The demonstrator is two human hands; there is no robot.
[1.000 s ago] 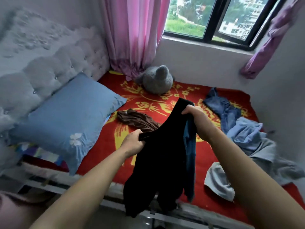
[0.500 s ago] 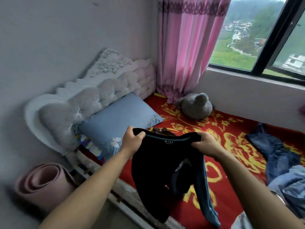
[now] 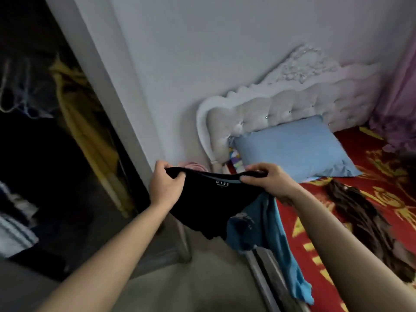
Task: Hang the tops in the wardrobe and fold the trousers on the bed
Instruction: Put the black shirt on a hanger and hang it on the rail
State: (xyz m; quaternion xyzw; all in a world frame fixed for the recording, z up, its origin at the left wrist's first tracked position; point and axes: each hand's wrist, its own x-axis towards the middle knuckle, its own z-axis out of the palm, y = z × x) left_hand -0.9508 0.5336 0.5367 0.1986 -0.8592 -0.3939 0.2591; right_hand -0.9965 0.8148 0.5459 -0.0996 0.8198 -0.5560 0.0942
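Bedroom corner: open wardrobe (image 3: pixel 45 165) on the left, red-covered bed (image 3: pixel 364 143) on the right. The black top (image 3: pixel 209 199) is held up by its neckline between them, left hand (image 3: pixel 165 183) and right hand (image 3: pixel 267 181) each pinching an end with curled fingers. Blue pillow (image 3: pixel 299 149) behind.

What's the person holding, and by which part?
A black top, stretched between both hands at its neck opening: the left hand grips one side of the collar, the right hand the other side.
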